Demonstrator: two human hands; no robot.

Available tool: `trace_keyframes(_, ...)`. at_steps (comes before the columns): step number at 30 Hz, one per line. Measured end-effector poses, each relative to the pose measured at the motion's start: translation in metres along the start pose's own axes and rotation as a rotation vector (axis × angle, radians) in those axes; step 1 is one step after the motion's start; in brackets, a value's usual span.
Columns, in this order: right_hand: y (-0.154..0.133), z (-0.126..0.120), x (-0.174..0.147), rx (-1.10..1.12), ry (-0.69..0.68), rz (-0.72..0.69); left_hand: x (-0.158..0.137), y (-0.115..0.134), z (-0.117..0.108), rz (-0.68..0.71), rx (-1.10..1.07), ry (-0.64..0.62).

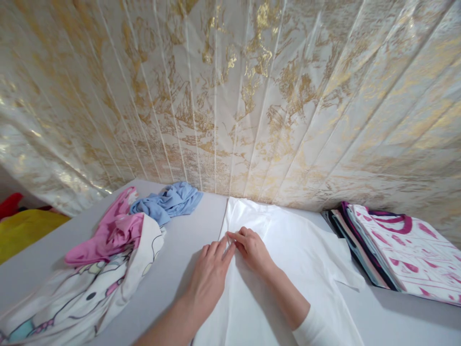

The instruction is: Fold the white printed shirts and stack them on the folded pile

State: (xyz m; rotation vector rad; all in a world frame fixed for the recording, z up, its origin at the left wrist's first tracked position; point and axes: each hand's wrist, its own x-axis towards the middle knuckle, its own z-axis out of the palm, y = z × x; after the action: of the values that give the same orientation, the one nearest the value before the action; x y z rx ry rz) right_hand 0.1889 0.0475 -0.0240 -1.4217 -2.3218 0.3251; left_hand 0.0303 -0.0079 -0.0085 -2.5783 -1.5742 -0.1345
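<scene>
A white T-shirt lies spread on the pale surface in front of me, one short sleeve out to the right. Its left side is folded over into a straight lengthwise edge. My left hand rests flat on that edge, fingers stretched out and slightly apart. Beside it, my right hand has its fingers bent and drawn together on the shirt's cloth near the fold. The fingertips of both hands almost meet. Part of the cloth under the fingers is hidden.
On the left lie a crumpled pink garment, a blue garment and a white cartoon-print cloth. A folded clothes stack stands at right. Behind hangs a gold-patterned curtain. Yellow cloth shows far left.
</scene>
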Motion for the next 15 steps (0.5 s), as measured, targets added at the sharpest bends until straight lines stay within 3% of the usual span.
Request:
trace_keyframes(4, 0.002, 0.001, -0.002, -0.06, 0.008, 0.017, 0.001, -0.001, 0.0, -0.01, -0.044, 0.019)
trace_keyframes(9, 0.009, -0.014, 0.007, -0.219, -0.006, 0.106, 0.001, -0.003, 0.005, 0.0, -0.066, 0.038)
trace_keyframes(15, 0.005, -0.006, 0.037, -0.227, -0.057, 0.018, 0.001, 0.0, 0.009, -0.032, -0.065, 0.052)
